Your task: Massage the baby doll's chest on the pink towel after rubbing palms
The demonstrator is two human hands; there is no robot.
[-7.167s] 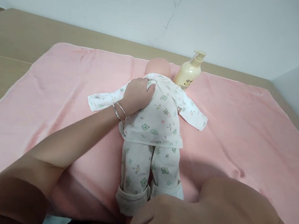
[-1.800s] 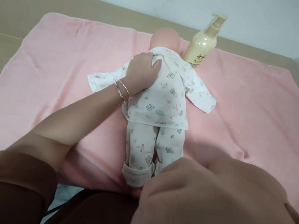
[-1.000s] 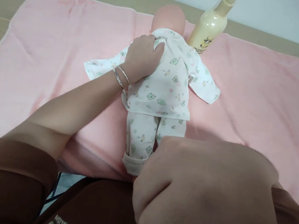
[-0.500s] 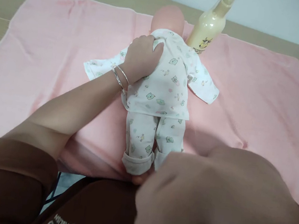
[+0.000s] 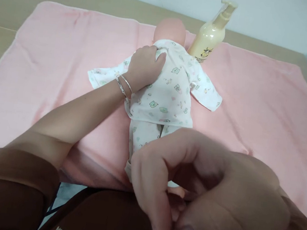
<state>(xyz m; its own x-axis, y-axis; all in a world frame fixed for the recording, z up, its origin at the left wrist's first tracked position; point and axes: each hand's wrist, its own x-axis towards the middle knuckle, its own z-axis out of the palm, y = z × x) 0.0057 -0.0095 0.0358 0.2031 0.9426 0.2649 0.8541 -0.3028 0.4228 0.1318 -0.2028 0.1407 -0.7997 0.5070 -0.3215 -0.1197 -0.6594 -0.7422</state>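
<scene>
A baby doll point(image 5: 171, 80) in a white top and trousers with small animal prints lies with its back up and its head away from me. Pressed against its upper back at the left shoulder is my left hand point(image 5: 146, 66), fingers curled over the shoulder and thumb along the back. Close to the camera, my right hand point(image 5: 203, 183) hangs over the doll's legs, its fingers bent and tips drawn together in a pinch. Something small and shiny shows at those fingertips; I cannot make out what it is. The right hand hides the doll's lower legs.
Under the doll a pink blanket point(image 5: 60, 52) covers much of the wooden table point(image 5: 0, 44). A cream pump bottle point(image 5: 211, 34) with a cow picture stands beside the doll's head, on the right. A white wall point(image 5: 269, 21) rises behind the table.
My right hand has moved left and turned, so its pinched fingers now show and cover more of the doll's legs. My left hand stays on the doll; the view has tilted slightly up.
</scene>
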